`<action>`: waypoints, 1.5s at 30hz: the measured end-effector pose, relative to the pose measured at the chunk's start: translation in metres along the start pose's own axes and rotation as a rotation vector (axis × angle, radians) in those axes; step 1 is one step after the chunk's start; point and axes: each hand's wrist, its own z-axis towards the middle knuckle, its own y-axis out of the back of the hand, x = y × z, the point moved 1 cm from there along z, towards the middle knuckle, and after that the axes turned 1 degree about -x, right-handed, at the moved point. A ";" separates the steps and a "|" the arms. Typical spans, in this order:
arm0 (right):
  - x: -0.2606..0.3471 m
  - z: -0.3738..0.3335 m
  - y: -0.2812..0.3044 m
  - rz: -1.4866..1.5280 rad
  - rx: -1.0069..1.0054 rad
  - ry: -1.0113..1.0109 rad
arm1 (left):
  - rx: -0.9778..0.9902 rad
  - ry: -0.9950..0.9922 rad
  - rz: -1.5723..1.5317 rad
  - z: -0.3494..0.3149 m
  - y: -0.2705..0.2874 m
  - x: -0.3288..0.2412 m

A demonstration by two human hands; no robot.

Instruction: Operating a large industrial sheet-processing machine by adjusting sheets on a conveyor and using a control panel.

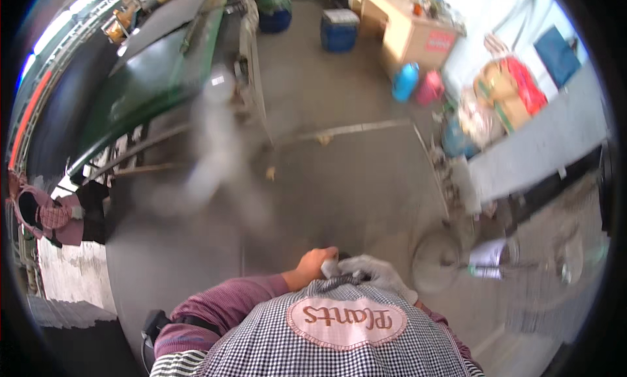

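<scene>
My left hand (312,267), bare below a purple sleeve, is closed close in front of my body. Right beside it my right hand (379,274) wears a pale grey-white glove, its fingers bent toward the left hand. Between the two is a small whitish piece (330,268) with something dark behind it; whether it is part of a glove or a separate thing, I cannot tell. Both hands are just above the top of my checked apron (261,328), which bears a pink oval patch (346,321).
A long machine with a green belt (144,102) runs along the left. Another person (59,213) is at the far left. Ahead are a wooden desk (408,34), a blue drum (338,34), and blue (405,81) and pink (430,87) flasks. Filled bags (480,119) and a round fan-like thing (436,261) are at right.
</scene>
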 end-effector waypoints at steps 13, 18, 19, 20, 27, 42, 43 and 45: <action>0.098 0.496 0.202 -1.444 0.678 -0.207 | 0.025 0.076 -0.164 0.440 0.282 0.085; 0.142 0.661 0.289 -0.909 0.582 -0.333 | 0.093 0.103 -0.191 0.575 0.440 0.065; 0.140 0.703 0.304 -1.089 0.644 -0.426 | 0.020 0.081 -0.156 0.607 0.464 0.071; 0.135 0.746 0.313 -1.222 0.586 -0.347 | -0.028 0.059 -0.100 0.637 0.479 0.087; 0.194 1.043 0.387 -1.024 0.399 -0.294 | -0.444 0.132 -0.091 0.838 0.633 0.164; 0.233 1.579 0.610 -0.776 0.377 -0.433 | 0.147 -0.270 0.037 1.343 0.970 0.287; 0.247 1.616 0.628 -0.747 0.310 -0.503 | 0.227 -0.349 -0.008 1.383 0.991 0.298; 0.280 1.695 0.654 -0.866 0.367 -0.554 | 0.229 -0.424 -0.044 1.450 1.062 0.296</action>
